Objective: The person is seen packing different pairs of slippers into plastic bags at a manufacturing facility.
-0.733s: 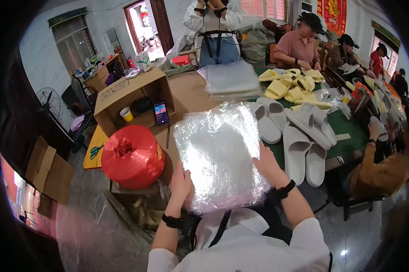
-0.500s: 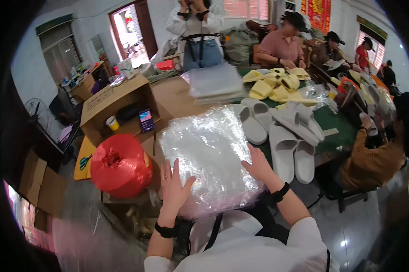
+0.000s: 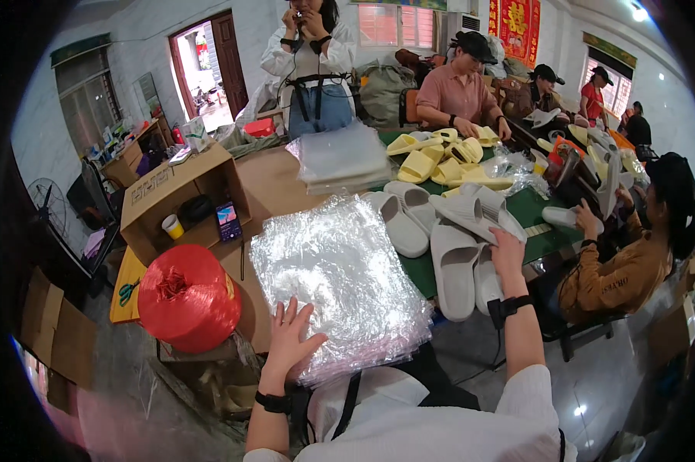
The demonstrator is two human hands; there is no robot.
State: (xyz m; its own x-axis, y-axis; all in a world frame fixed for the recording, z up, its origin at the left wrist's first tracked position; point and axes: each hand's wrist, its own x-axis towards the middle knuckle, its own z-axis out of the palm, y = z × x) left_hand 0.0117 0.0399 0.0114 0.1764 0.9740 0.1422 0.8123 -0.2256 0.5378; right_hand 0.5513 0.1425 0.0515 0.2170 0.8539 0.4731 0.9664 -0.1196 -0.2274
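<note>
resting open with spread fingers, the left hand [image 3: 288, 339] lies on the near left part of a broad stack of shiny, crinkled clear plastic film [image 3: 340, 269], landmark for these notes. it grips nothing visible. the right hand [image 3: 507, 258] is to the right of the stack, its fingers at the near end of an upper pair of light-grey, open-toed slippers [image 3: 463, 212]. contact seems likely; whether the fingers have closed on a slipper, i cannot tell.

positions: the upper pair lies just right of the stack, partly over a lower grey pair [image 3: 454, 285], which the right hand and arm partly hide. a third grey pair [image 3: 401, 227] lies beside the stack's far right edge.

progress, judged from layout: the film lies flat, no slipper seen on or in it; the grey slippers near it lie bare. handling of these looks barely begun, all three pairs remaining.

also noted: a glossy red roll of plastic twine [image 3: 190, 296] left of the stack; a smoother pile of clear plastic sheets [image 3: 344, 158] beyond it; pale yellow slippers [image 3: 421, 163] beyond it to the right.
</note>
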